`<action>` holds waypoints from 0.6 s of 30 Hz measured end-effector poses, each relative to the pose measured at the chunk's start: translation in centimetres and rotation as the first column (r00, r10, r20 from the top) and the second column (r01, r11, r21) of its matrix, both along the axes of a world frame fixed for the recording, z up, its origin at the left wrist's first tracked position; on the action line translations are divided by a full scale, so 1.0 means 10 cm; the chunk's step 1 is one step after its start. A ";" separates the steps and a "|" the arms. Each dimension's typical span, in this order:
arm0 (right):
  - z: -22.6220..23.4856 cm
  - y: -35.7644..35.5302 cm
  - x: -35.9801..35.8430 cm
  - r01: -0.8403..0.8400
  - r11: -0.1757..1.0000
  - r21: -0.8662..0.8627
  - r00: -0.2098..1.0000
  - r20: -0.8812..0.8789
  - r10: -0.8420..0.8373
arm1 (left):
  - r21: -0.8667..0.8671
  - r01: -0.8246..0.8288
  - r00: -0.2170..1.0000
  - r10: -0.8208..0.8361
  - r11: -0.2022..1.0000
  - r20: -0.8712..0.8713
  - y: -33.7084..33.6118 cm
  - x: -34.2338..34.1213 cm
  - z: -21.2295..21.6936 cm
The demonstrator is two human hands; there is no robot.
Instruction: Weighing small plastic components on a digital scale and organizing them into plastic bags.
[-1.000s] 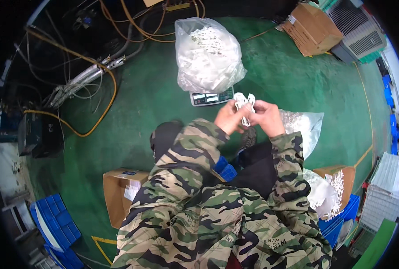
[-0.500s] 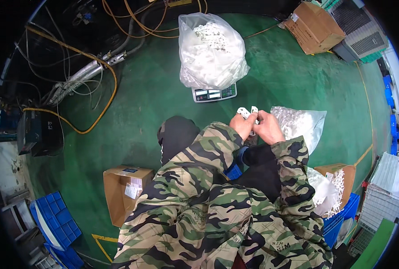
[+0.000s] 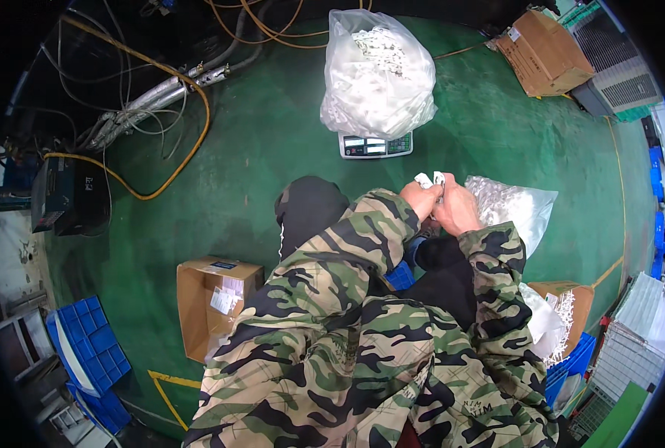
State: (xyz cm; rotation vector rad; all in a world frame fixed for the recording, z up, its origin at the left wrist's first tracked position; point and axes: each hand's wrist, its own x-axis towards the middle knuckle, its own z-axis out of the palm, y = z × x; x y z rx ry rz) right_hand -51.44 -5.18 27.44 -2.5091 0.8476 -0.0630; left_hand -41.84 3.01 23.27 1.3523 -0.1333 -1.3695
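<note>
Our left hand and right hand pinch white pieces between closed fingers, a clear bag to their right.

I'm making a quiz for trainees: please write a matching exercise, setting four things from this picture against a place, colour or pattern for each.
1. Scale
2. Small white pieces
3. Floor
4. Sleeves

A. Green
B. Held between left hand and right hand
C. Camouflage-patterned
D. Beneath the large plastic bag

Pairs: 1-D, 2-B, 3-A, 4-C
</note>
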 end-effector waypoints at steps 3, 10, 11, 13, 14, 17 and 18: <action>0.03 0.07 -0.01 -0.016 0.999 -0.050 0.998 -0.067 0.013 | 0.051 -0.024 0.996 0.029 0.998 -0.087 0.03 -0.03 0.01; 0.00 0.33 -0.22 0.018 0.982 -0.188 0.986 -0.157 -0.048 | 0.044 0.076 0.940 -0.057 0.996 -0.337 0.15 -0.17 -0.12; 0.00 0.36 -0.30 0.026 0.986 -0.163 0.993 -0.111 -0.045 | 0.019 0.129 0.927 -0.114 0.991 -0.357 0.17 -0.21 -0.12; 0.01 0.40 -0.46 0.091 0.990 -0.107 0.992 -0.080 -0.100 | -0.029 0.179 0.907 -0.177 0.983 -0.381 0.21 -0.29 -0.10; 0.02 0.42 -0.54 0.124 0.989 -0.078 0.989 -0.065 -0.129 | -0.052 0.215 0.893 -0.218 0.975 -0.394 0.22 -0.33 -0.08; 0.10 0.43 -0.81 0.230 0.965 0.124 0.967 0.081 -0.240 | -0.168 0.400 0.811 -0.434 0.901 -0.392 0.26 -0.36 0.03; 0.12 0.46 -0.89 0.270 0.939 0.213 0.942 0.142 -0.303 | -0.201 0.442 0.776 -0.485 0.874 -0.402 0.27 -0.36 0.08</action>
